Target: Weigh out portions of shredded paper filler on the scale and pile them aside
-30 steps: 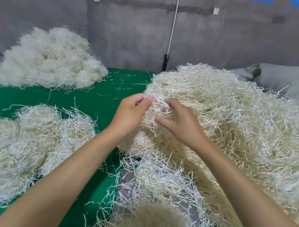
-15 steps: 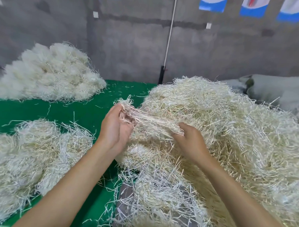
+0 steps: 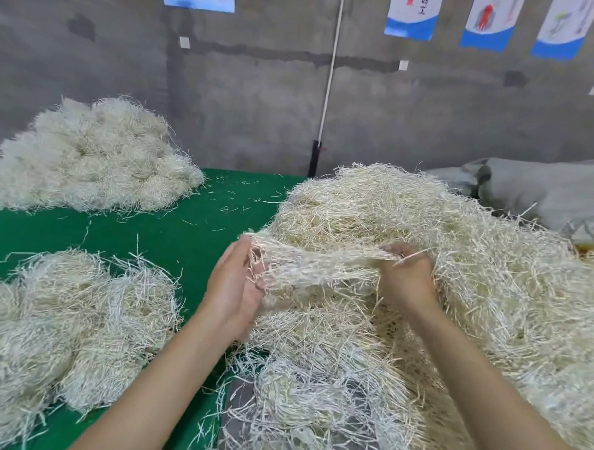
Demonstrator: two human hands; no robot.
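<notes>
A stretched clump of shredded paper (image 3: 321, 263) is held between both hands. It is gripped by the left hand (image 3: 233, 290) and pinched by the right hand (image 3: 405, 277), above the big pile (image 3: 457, 266) on the right.

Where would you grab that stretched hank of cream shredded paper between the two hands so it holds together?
By its two ends, coming in from either side, as the left hand and right hand do. The stretched hank of cream shredded paper runs sideways and thins to a loose web in the middle, so a pinch there would likely pull strands free.
</notes>
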